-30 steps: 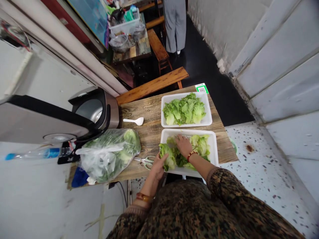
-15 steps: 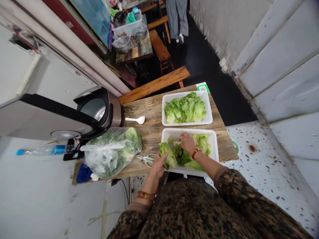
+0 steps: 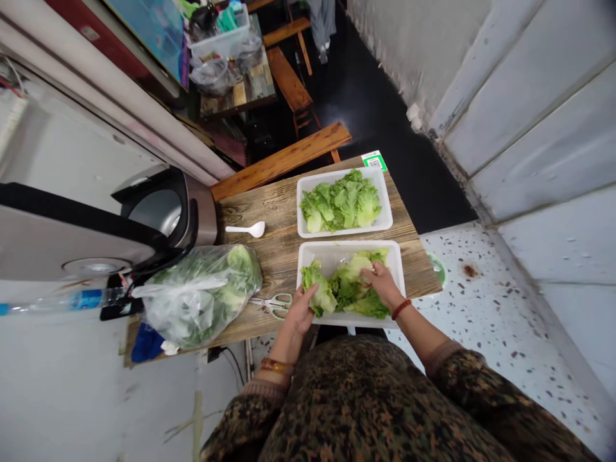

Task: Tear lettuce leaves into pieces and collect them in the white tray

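Observation:
My left hand (image 3: 303,304) is closed on a bunch of lettuce leaves (image 3: 319,292) at the left end of the near white tray (image 3: 400,263). In the same tray, my right hand (image 3: 381,286) pinches a pale lettuce leaf (image 3: 357,268) at the right. More loose green leaves lie between the hands. Just beyond stands a second white tray (image 3: 389,215) with lettuce (image 3: 341,202) spread across it. Left of the near tray, scissors (image 3: 275,303) with pale handles rest on the wooden table, partly against a plastic bag of greens (image 3: 205,292).
A white spoon (image 3: 246,229) lies beside an open rice cooker (image 3: 168,212). A plastic bottle (image 3: 72,300) is at far left, a blue cloth (image 3: 147,342) by the table edge. Beyond the table stand wooden benches (image 3: 283,160) and a person's legs (image 3: 322,29).
My right hand has moved from the tray's middle to its right side, now with a pale leaf. The left hand keeps its bunch. The view has shifted, and the person beyond has walked farther off.

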A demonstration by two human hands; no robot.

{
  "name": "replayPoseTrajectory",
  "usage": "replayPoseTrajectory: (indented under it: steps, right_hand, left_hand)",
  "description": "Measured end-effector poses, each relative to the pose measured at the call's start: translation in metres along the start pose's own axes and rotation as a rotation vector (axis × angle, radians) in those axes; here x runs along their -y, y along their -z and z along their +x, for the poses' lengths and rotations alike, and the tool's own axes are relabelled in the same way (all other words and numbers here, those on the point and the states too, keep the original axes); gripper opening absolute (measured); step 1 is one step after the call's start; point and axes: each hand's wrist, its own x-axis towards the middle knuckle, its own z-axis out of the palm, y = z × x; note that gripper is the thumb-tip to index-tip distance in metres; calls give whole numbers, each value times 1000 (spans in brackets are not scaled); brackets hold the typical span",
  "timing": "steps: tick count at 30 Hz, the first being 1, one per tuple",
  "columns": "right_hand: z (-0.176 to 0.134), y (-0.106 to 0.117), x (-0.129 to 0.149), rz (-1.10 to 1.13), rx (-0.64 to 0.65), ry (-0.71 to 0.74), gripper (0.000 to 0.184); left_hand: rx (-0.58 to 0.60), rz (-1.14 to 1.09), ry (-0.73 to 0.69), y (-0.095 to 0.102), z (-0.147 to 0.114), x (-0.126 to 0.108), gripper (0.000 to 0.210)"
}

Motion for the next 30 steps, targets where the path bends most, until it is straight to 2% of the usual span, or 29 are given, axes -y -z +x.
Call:
replayPoseTrajectory:
  steps: [5, 8, 11, 13, 14, 15, 18, 19, 21, 23, 25, 27, 30]
  right_hand:
    - [-23, -21, 3, 96, 47, -22, 32]
    - [-37, -39, -2, 33, 83, 23, 28]
    - [-42, -43, -7, -121, 239, 115, 20]
    - [-36, -31, -7, -181, 372, 144, 19]
    - [-31, -22, -5, -205, 377, 148, 19]
    - [-24, -12, -3, -231, 327, 152, 20]
    - [-3, 14, 8, -364, 66, 194, 24]
    - [3, 19, 12, -434, 38, 221, 26]
    - [10, 19, 20, -624, 130, 305, 27]
    - [11, 11, 25, -858, 270, 405, 32]
    - [10, -1, 27, -1058, 346, 479, 39]
    - [10, -8, 27, -1153, 343, 481, 34]
    - [13, -5, 23, -1050, 264, 413, 19]
  left_hand:
    - [119, 32, 45, -9, -6, 2, 59]
    - [185, 60, 85, -16, -8, 5, 59]
    - [155, 70, 67, -17, -5, 2, 59]
    - [100, 62, 34, -13, -3, -3, 58]
    - [74, 55, 17, -9, -2, -6, 58]
    - [52, 44, 0, -5, -1, -9, 58]
    - [1, 6, -48, 6, 2, -17, 60]
    - [-8, -3, -59, 8, 2, -19, 60]
    - [-8, -10, -70, 11, 4, -20, 60]
    - [6, -3, -73, 11, 5, -20, 57]
    - [12, 6, -74, 10, 5, -19, 57]
    - [6, 12, -69, 10, 5, -18, 57]
    - [-1, 10, -57, 11, 4, -16, 58]
